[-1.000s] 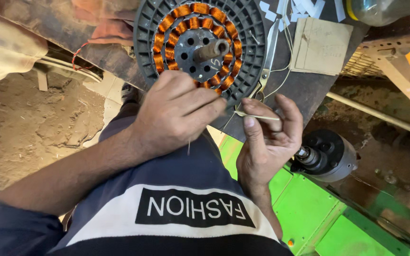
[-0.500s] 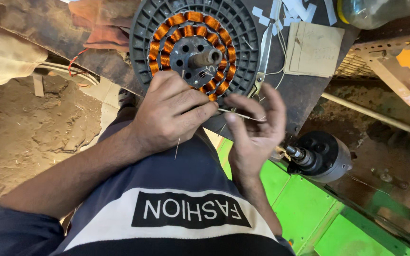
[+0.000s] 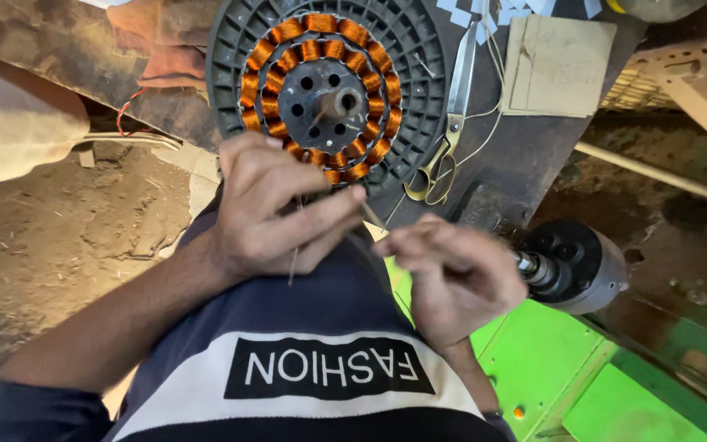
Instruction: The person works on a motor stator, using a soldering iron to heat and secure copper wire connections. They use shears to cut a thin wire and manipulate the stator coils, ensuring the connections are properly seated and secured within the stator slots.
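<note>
A round dark motor stator with two rings of orange copper coils and a central shaft lies on the dark workbench. My left hand rests against its near rim, fingers pinched on thin wire strands that hang down. My right hand, blurred, is just to the right with fingers curled on the end of a thin stick or wire that runs to the left fingertips.
Brass-handled scissors lie right of the stator, by a beige cardboard piece and white paper slips. A dark motor with a shaft sits on a green machine frame. Dirt floor on the left.
My right hand dropped lower and turned its fingers down, away from the stator rim. The left hand stayed at the rim. The view has shifted so the stator sits higher.
</note>
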